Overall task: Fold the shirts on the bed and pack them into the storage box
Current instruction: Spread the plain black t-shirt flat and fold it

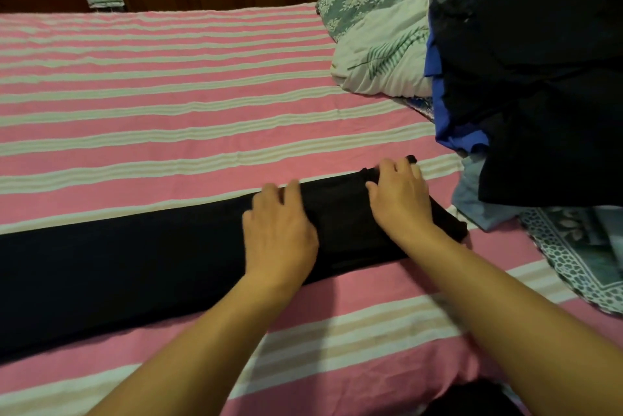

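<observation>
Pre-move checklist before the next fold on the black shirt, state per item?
1. Black shirt lies as a long flat strip across the striped bed sheet: ok.
2. Left hand rests flat on the strip near its middle: ok.
3. Right hand grips the right end, fingers over the far edge: ok.
4. Bare sheet beyond the strip for folding: ok.
5. Pile of dark clothes sits close to the shirt's right end; may snag: not ok.
6. Storage box in view for packing: cannot tell, none shows in this view.
</observation>
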### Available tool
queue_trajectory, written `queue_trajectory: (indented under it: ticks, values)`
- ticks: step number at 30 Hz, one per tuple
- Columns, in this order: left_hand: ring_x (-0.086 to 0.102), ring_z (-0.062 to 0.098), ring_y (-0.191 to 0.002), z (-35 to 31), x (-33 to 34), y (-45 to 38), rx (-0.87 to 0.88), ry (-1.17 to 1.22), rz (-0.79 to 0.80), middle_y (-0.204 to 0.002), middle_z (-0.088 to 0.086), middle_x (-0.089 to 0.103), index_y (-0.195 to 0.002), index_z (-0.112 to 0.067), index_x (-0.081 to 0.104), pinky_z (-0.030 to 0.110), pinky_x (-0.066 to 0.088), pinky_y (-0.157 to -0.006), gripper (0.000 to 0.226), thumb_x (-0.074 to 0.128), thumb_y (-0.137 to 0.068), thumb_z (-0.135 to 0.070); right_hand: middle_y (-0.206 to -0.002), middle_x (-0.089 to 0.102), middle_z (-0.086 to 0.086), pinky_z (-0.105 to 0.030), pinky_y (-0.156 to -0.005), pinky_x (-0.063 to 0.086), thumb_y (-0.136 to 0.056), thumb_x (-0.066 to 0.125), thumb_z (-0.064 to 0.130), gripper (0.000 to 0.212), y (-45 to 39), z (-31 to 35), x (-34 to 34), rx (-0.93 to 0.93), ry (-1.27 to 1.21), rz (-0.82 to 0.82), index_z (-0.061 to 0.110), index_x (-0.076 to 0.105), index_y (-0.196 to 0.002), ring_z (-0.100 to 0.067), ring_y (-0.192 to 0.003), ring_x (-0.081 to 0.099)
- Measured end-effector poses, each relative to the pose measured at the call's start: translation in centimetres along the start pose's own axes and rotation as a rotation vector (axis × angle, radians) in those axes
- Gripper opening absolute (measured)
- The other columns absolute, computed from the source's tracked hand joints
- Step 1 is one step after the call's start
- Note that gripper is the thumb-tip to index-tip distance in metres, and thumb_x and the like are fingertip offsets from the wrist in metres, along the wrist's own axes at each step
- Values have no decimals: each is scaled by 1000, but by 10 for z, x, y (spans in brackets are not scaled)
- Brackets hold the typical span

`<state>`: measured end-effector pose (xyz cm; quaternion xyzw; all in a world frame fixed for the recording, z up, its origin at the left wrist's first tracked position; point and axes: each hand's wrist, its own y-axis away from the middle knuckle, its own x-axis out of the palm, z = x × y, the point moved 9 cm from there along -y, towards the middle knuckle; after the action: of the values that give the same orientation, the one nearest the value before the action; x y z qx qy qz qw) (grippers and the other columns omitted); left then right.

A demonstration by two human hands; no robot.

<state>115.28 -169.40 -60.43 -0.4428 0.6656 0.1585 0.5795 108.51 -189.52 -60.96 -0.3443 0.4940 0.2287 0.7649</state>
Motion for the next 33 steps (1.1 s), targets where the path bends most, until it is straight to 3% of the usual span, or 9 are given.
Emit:
queue_trajectory:
  ticks: [2, 4, 7, 10, 15, 20, 23, 28, 33]
  values:
    - [41, 36, -135, -28, 21, -8, 206, -12, 62, -147, 12, 45, -150, -23, 43, 50, 33, -108, 56, 44, -96, -36, -139, 50, -13, -55, -103, 40, -98, 53, 30, 36, 13, 29, -15, -213, 8, -191, 14, 56, -130, -38, -128, 44]
    - [9, 32, -156, -28, 62, -8, 238, -66, 323, -169, 6, 15, -161, -39, 16, 50, 8, -125, 60, 24, -103, -52, -162, 29, -8, -55, -120, 17, -103, 40, 42, 49, 18, 36, 10, -335, 73, 10, 25, 42, -149, -37, -149, 19]
    - [-17, 26, -156, -11, 102, 0, 147, -102, 538, -170, -1, -13, -157, -48, -10, 49, -9, -125, 64, 11, -100, -66, -169, -3, 2, -51, -123, -6, -100, 18, 65, 67, 13, -22, 66, -73, 126, 481, 36, 7, -160, -26, -155, -8]
    - [-21, 27, -155, -12, 106, -6, 126, -124, 623, -169, -1, -18, -157, -49, -13, 50, -11, -125, 66, 11, -99, -69, -169, -7, 4, -55, -123, -6, -98, 14, 69, 71, -1, -38, 76, 21, 139, 548, 35, 2, -160, -24, -155, -11]
    - [-22, 28, -154, -11, 105, -7, 116, -114, 675, -169, 0, -20, -156, -49, -14, 50, -12, -124, 68, 11, -97, -72, -164, 19, -14, -52, -116, 23, -95, 39, 66, 82, 14, -52, 27, 168, 159, 219, 18, 16, -159, -38, -148, 19]
    - [-21, 29, -154, -14, 104, -4, 116, -91, 675, -169, 0, -19, -157, -49, -11, 50, -11, -124, 72, 15, -96, -75, -135, 56, -19, -41, -98, 48, -84, 65, 66, 82, 9, -84, 20, 386, 64, 469, 4, 52, -136, -38, -122, 56]
    - [-4, 23, -157, -12, 68, -17, 64, 243, 732, -171, 3, -3, -160, -44, 13, 40, -2, -125, 70, 41, -99, -64, -131, 61, -17, -40, -96, 51, -81, 81, 41, 68, 3, -74, 12, 483, -219, 584, 2, 57, -132, -35, -112, 62]
    - [50, 6, -127, 90, -67, -8, -222, 759, 324, -138, -10, 59, -137, -32, 62, 26, 35, -107, 36, 58, -102, -24, -130, 60, -18, -51, -100, 49, -82, 81, 23, 57, -7, -16, -30, 487, -418, 647, 3, 56, -129, -37, -113, 60]
    - [63, 21, -111, 213, -100, 57, -585, 832, 315, -116, 2, 69, -114, -29, 68, 39, 49, -96, 20, 56, -103, -18, -100, 67, -14, -29, -55, 52, -82, 81, 19, 36, 5, 107, -50, 167, -476, 758, 10, 60, -110, -25, -77, 67]
